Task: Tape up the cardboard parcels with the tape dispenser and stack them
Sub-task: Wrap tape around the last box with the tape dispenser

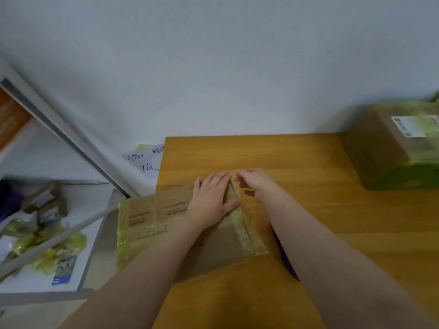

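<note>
A flat cardboard parcel [152, 217] wrapped in yellowish tape lies on the wooden table [297, 162], overhanging its left edge. My left hand [210, 200] presses flat on the parcel's far right part, fingers spread. My right hand [253, 182] hovers just right of it at the parcel's far corner, fingers curled and apart, holding nothing that I can make out. A purple object [286, 260], perhaps the tape dispenser, peeks out from under my right forearm. A second taped parcel [389, 148] with a white label stands at the table's far right.
A white wall runs behind the table. A paper note with handwriting [147, 160] hangs by the table's left edge. To the left, a white shelf [78, 233] holds small boxes and crumpled yellow tape scraps, behind a slanted metal rail.
</note>
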